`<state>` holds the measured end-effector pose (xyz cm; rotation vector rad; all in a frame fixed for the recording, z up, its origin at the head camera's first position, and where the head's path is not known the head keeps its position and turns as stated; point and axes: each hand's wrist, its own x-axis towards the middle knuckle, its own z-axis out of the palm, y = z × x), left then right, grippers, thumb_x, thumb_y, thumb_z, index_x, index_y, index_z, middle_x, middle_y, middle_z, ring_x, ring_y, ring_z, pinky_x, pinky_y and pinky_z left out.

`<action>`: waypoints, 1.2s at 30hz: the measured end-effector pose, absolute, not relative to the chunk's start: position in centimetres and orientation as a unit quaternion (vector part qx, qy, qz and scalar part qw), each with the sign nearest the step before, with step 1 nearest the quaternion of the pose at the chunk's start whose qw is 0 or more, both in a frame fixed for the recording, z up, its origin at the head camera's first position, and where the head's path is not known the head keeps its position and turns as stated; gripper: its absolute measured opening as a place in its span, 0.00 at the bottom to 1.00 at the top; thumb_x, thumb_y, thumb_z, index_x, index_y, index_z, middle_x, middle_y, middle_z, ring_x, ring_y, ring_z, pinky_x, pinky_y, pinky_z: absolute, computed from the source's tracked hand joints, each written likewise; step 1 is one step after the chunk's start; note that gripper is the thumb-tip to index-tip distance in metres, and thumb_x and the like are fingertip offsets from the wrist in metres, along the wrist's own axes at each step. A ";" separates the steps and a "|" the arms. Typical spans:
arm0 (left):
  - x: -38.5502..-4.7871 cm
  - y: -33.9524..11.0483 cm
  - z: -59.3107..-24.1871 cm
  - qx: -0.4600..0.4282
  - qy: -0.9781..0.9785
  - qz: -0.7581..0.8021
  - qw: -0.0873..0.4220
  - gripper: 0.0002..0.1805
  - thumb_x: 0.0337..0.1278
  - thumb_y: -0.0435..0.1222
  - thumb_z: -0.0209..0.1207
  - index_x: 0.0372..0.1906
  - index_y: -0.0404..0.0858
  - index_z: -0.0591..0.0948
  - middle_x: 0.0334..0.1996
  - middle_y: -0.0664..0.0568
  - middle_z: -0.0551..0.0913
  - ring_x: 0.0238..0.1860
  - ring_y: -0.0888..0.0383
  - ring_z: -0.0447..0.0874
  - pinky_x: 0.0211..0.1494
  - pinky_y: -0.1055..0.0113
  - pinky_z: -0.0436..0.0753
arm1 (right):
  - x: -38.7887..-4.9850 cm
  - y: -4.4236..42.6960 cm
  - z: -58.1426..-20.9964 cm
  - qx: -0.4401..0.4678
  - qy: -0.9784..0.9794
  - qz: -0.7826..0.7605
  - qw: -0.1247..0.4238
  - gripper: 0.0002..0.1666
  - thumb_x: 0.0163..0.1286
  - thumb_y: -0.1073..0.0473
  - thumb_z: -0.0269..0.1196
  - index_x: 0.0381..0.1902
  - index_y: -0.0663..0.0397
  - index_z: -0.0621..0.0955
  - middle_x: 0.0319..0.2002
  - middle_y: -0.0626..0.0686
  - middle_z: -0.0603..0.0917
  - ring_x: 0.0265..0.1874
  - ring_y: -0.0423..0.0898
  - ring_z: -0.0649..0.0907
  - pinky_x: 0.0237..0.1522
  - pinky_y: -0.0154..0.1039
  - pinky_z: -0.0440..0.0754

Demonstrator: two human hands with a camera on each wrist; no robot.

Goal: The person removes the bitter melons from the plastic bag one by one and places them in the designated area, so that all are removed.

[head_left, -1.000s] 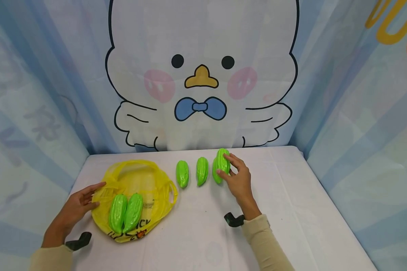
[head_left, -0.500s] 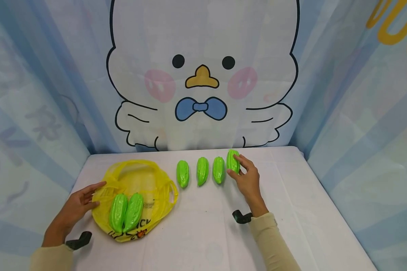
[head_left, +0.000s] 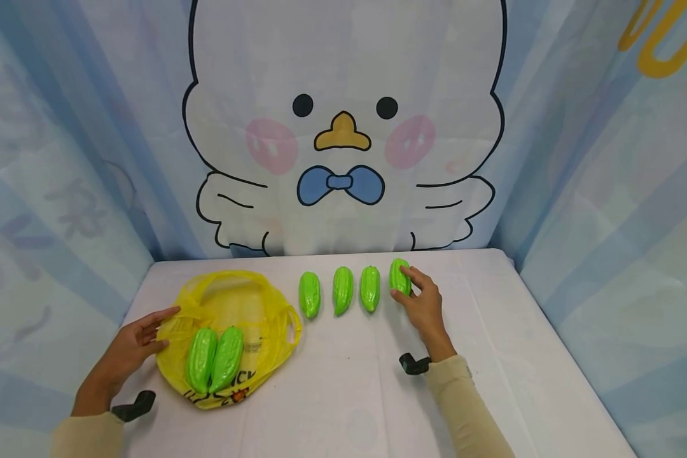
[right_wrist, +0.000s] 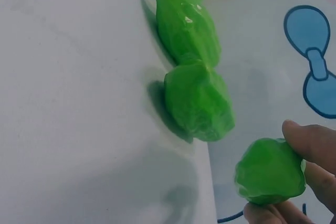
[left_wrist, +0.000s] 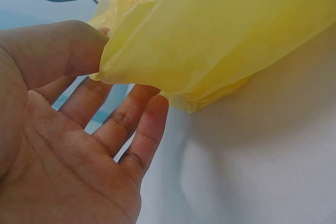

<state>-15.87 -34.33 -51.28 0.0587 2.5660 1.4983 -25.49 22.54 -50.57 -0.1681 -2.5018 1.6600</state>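
On the yellow plastic bag (head_left: 257, 350), two green ridged vegetables (head_left: 201, 360) lie side by side. My left hand (head_left: 130, 350) pinches the bag's left edge; in the left wrist view the thumb of that hand (left_wrist: 68, 129) is in front of the yellow film (left_wrist: 210, 35), with fingertips behind it. Three similar vegetables (head_left: 343, 291) lie in a row right of the bag. At the row's right end my right hand (head_left: 426, 312) holds another green vegetable (head_left: 399, 276) between thumb and fingers. In the right wrist view this held vegetable (right_wrist: 270, 171) appears end-on, apart from the others (right_wrist: 198, 100).
A white cloth covers the table (head_left: 332, 407). Printed curtains (head_left: 343, 57) stand behind it and at both sides. Dark wrist-mounted pieces (head_left: 415, 364) hang by both sleeves.
My right hand has carried its vegetable rightward, away from the third one in the row, then slightly lower. My left hand and the bag have stayed in place.
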 end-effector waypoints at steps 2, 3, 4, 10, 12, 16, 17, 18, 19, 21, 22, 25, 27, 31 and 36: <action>-15.9 -34.3 -51.3 0.020 0.861 0.500 0.085 0.39 0.76 0.42 0.63 0.83 0.34 0.63 0.84 0.36 0.58 0.58 0.89 0.61 0.54 0.90 0.69 | -25.6 22.7 -50.8 -0.058 -0.831 0.549 0.064 0.39 0.69 0.67 0.73 0.76 0.49 0.77 0.82 0.59 0.66 0.81 0.58 0.67 0.76 0.50 0.73; -15.9 -34.3 -51.3 0.019 0.863 0.498 0.086 0.39 0.76 0.42 0.63 0.83 0.35 0.63 0.84 0.37 0.58 0.58 0.89 0.61 0.55 0.90 0.69 | -25.7 22.8 -51.0 -0.059 -0.831 0.549 0.064 0.39 0.68 0.67 0.74 0.75 0.50 0.77 0.82 0.59 0.66 0.81 0.58 0.67 0.76 0.50 0.73; -15.9 -34.3 -51.3 0.018 0.864 0.496 0.086 0.39 0.76 0.43 0.63 0.83 0.35 0.63 0.84 0.37 0.58 0.59 0.89 0.60 0.55 0.90 0.69 | -25.8 22.8 -51.1 -0.061 -0.832 0.548 0.063 0.38 0.68 0.67 0.74 0.75 0.50 0.77 0.82 0.59 0.66 0.81 0.58 0.67 0.76 0.50 0.73; -16.0 -34.3 -51.4 0.014 0.866 0.491 0.089 0.39 0.76 0.43 0.63 0.83 0.36 0.63 0.84 0.35 0.58 0.60 0.85 0.60 0.55 0.90 0.68 | -26.3 23.2 -52.0 -0.069 -0.836 0.541 0.059 0.38 0.68 0.67 0.73 0.75 0.50 0.77 0.82 0.59 0.65 0.81 0.58 0.66 0.77 0.51 0.72; -16.0 -34.3 -51.4 0.013 0.866 0.492 0.090 0.39 0.76 0.42 0.63 0.83 0.36 0.63 0.83 0.33 0.57 0.60 0.85 0.60 0.54 0.90 0.69 | -26.5 23.3 -52.2 -0.073 -0.836 0.540 0.056 0.38 0.69 0.68 0.73 0.75 0.50 0.77 0.82 0.59 0.65 0.82 0.58 0.65 0.77 0.51 0.71; -15.9 -34.3 -51.3 0.008 0.867 0.489 0.097 0.39 0.76 0.44 0.63 0.83 0.37 0.63 0.84 0.32 0.57 0.60 0.83 0.61 0.54 0.90 0.69 | -26.8 23.4 -52.7 -0.079 -0.839 0.536 0.049 0.38 0.68 0.68 0.73 0.75 0.49 0.77 0.82 0.59 0.64 0.82 0.59 0.64 0.78 0.50 0.71; -15.9 -34.3 -51.3 0.007 0.867 0.489 0.098 0.40 0.76 0.45 0.63 0.83 0.37 0.63 0.84 0.32 0.56 0.61 0.81 0.61 0.54 0.90 0.69 | -26.9 23.4 -52.8 -0.080 -0.840 0.535 0.048 0.38 0.68 0.69 0.73 0.75 0.49 0.77 0.82 0.59 0.65 0.82 0.59 0.64 0.78 0.50 0.71; -15.9 -34.3 -51.3 0.006 0.867 0.488 0.100 0.40 0.76 0.45 0.63 0.83 0.37 0.63 0.84 0.32 0.56 0.61 0.82 0.61 0.54 0.90 0.69 | -26.9 23.3 -52.9 -0.081 -0.841 0.534 0.047 0.38 0.68 0.69 0.73 0.75 0.49 0.78 0.82 0.59 0.65 0.82 0.59 0.65 0.78 0.50 0.71; -15.9 -34.3 -51.3 0.005 0.867 0.488 0.101 0.40 0.75 0.45 0.63 0.83 0.38 0.63 0.84 0.33 0.56 0.61 0.82 0.61 0.54 0.90 0.69 | -27.0 23.3 -53.0 -0.082 -0.841 0.533 0.046 0.38 0.68 0.69 0.73 0.75 0.49 0.78 0.82 0.59 0.65 0.82 0.59 0.65 0.78 0.50 0.71; -15.9 -34.2 -51.3 0.006 0.867 0.488 0.100 0.40 0.75 0.45 0.64 0.83 0.37 0.63 0.83 0.32 0.57 0.64 0.78 0.64 0.54 0.90 0.69 | -27.0 23.2 -53.2 -0.082 -0.842 0.532 0.045 0.38 0.67 0.70 0.73 0.75 0.50 0.78 0.82 0.59 0.65 0.82 0.59 0.65 0.78 0.50 0.71; -15.9 -34.2 -51.3 0.006 0.867 0.488 0.100 0.40 0.75 0.45 0.63 0.83 0.37 0.63 0.84 0.32 0.56 0.65 0.77 0.65 0.54 0.90 0.69 | -27.0 23.2 -53.2 -0.083 -0.841 0.532 0.045 0.38 0.67 0.70 0.73 0.74 0.50 0.78 0.82 0.59 0.65 0.82 0.59 0.65 0.78 0.51 0.71; -15.9 -34.3 -51.3 0.009 0.866 0.490 0.099 0.40 0.76 0.44 0.63 0.83 0.36 0.62 0.84 0.32 0.56 0.71 0.65 0.68 0.54 0.90 0.70 | -27.0 23.1 -53.4 -0.088 -0.843 0.528 0.045 0.39 0.67 0.70 0.73 0.74 0.49 0.78 0.82 0.58 0.66 0.82 0.59 0.65 0.78 0.51 0.71; -16.0 -34.3 -51.3 0.007 0.865 0.492 0.100 0.40 0.76 0.44 0.63 0.83 0.36 0.62 0.84 0.32 0.56 0.68 0.71 0.67 0.54 0.90 0.70 | -27.1 23.1 -53.5 -0.088 -0.845 0.526 0.045 0.39 0.67 0.69 0.73 0.75 0.48 0.78 0.82 0.58 0.65 0.82 0.58 0.65 0.78 0.51 0.71; -15.9 -34.2 -51.5 0.007 0.862 0.496 0.099 0.40 0.76 0.43 0.63 0.83 0.36 0.62 0.83 0.31 0.56 0.59 0.85 0.61 0.54 0.90 0.70 | -27.0 23.0 -53.5 -0.086 -0.845 0.527 0.043 0.40 0.66 0.69 0.74 0.75 0.48 0.78 0.82 0.58 0.65 0.82 0.59 0.64 0.79 0.51 0.70; -15.8 -34.1 -51.2 0.007 0.860 0.501 0.099 0.40 0.75 0.43 0.64 0.83 0.37 0.63 0.84 0.31 0.55 0.58 0.87 0.60 0.55 0.90 0.70 | -26.8 23.0 -53.4 -0.084 -0.838 0.537 0.048 0.41 0.64 0.69 0.75 0.75 0.51 0.77 0.82 0.59 0.64 0.83 0.58 0.63 0.80 0.49 0.67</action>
